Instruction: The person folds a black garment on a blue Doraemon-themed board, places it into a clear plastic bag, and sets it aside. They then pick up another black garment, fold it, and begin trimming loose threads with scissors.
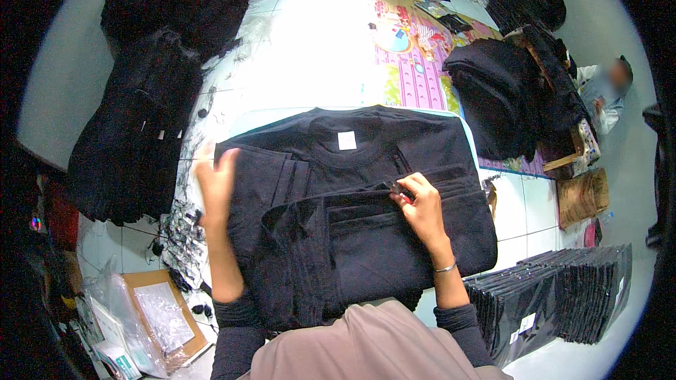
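A black T-shirt lies spread in front of me, its collar on the far side with a white label inside the neck. Its near part is folded up in layers over the body. My right hand is closed around a small black tool, at the upper edge of the folded layers; the tool's exact kind is mostly hidden by the fingers. Beside the shirt's left edge, my left hand is raised and blurred, thumb and fingers apart, with nothing visible in it.
Piles of black garments rise at the left and right. Bagged black garments stand stacked at the lower right. A cardboard piece lies lower left, thread scraps above it. Another person sits far right.
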A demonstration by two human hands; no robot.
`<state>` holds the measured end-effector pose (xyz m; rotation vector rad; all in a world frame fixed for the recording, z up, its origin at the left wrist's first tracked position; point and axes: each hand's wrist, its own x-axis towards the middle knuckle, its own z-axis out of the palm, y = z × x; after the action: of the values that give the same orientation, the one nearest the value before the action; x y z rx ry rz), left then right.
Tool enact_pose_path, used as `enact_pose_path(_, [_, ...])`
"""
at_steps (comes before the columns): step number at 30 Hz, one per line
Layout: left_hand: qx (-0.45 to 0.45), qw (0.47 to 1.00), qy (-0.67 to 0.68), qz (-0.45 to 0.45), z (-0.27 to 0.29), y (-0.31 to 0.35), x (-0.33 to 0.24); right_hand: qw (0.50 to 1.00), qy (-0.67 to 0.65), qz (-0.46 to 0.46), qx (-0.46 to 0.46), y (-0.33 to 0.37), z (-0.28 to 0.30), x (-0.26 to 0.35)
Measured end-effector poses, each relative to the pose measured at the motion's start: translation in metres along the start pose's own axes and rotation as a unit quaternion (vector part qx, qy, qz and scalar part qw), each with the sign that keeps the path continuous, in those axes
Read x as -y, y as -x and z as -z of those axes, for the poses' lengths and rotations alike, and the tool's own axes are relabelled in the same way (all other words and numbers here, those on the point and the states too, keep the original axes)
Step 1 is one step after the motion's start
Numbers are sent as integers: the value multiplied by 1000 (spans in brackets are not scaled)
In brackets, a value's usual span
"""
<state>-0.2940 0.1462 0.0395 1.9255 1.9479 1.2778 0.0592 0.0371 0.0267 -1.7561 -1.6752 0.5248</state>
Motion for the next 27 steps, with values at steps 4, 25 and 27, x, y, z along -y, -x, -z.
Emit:
enact_pose_path(4, [324, 901, 202, -207, -55, 43, -89, 997, 47, 55, -10, 12, 4, -3])
enact_pose_path(25, [368, 812, 147, -427, -125, 67, -116, 995, 36, 42, -87, 12, -9, -9])
enact_pose_path(27, [332, 821, 245, -394, -123, 69, -112, 995, 28, 42, -86, 12, -9, -11])
